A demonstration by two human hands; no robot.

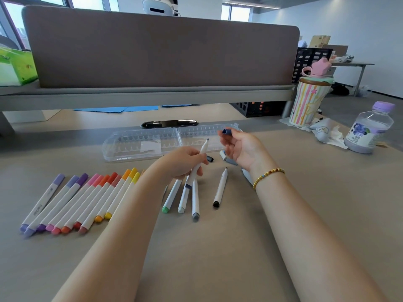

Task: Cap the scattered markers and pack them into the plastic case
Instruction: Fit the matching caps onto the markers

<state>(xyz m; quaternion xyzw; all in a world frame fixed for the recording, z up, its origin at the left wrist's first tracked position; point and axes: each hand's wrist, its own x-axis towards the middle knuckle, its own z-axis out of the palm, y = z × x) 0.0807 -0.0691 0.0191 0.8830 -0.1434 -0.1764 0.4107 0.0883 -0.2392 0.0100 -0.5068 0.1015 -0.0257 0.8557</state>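
My left hand [183,162] grips an uncapped white marker [204,149] with a dark blue tip, pointing up and right. My right hand [242,147] pinches a dark blue cap [226,131] between thumb and finger, a little above and right of that tip. Behind both hands the clear plastic case [141,142] lies open and holds no markers. Several capped markers [82,199] in purple, pink, orange and yellow lie in a row at the left. Several uncapped markers [220,188] lie under my hands, with loose caps [229,159] near my right palm.
A striped cup with a pink lid [307,99] and a purple-capped bottle [368,129] stand at the right on crumpled tissue [329,134]. A brown desk divider [161,49] closes off the back. A green box [15,66] sits far left.
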